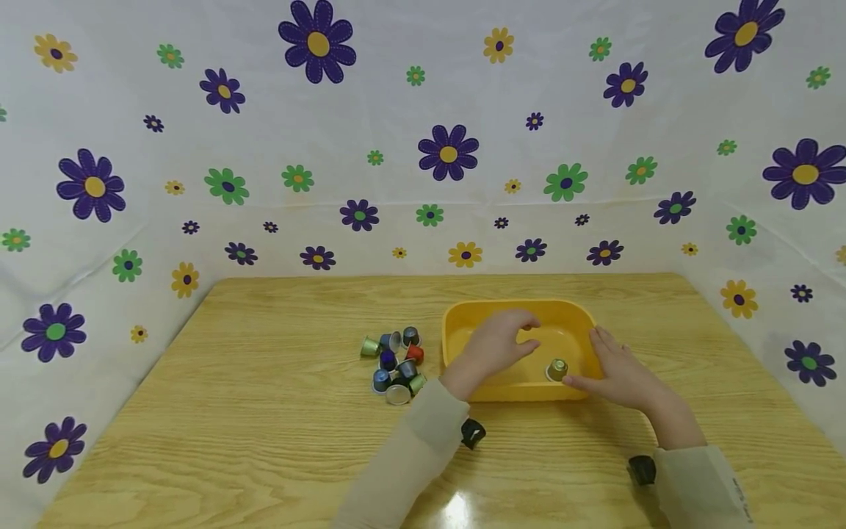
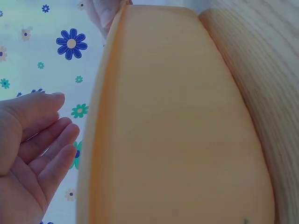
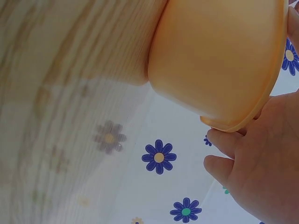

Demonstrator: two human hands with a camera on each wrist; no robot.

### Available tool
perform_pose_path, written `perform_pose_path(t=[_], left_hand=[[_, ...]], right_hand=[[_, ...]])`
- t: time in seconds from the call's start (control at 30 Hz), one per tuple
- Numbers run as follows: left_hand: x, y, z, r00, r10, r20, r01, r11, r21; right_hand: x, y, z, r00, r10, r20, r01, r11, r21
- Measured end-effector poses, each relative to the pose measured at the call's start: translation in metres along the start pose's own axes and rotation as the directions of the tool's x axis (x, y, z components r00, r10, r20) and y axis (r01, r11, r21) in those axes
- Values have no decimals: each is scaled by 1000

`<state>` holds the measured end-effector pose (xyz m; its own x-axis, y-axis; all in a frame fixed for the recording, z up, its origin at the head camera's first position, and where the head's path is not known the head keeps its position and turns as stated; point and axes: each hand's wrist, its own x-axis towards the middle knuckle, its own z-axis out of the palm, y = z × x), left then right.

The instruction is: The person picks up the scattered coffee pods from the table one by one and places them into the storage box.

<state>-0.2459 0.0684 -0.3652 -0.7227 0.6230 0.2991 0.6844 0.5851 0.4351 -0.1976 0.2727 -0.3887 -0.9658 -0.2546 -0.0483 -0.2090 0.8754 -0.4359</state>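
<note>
Head view: green capsule [image 1: 557, 369] in yellow tray [image 1: 522, 394], near right hand [image 1: 620, 373].

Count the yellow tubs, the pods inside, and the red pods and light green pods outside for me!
Yellow tub: 1
Pod inside: 1
Red pod outside: 1
Light green pods outside: 2
Total: 5

Free room left of the capsule pile [image 1: 388, 360], yellow tray [image 1: 522, 393] a barrier rightward.
</note>
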Motion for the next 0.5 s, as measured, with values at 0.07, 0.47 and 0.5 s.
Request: perform_pose_path(t=[0.07,0.47,0.5], left_hand=[[-4,-2,-4,1000,7,-11,-6,1000,2],[-29,-14,-26,997,19,-74,-18,1000,16],[-31,-15,-28,997,20,-78,-19,1000,20]], right_hand=[[0,0,0,1000,1,3,-1,1000,3],[0,-1,-1,1000,-2,13,2,1000,12],[0,-1,-1,1000,1,14,-1,1000,15]])
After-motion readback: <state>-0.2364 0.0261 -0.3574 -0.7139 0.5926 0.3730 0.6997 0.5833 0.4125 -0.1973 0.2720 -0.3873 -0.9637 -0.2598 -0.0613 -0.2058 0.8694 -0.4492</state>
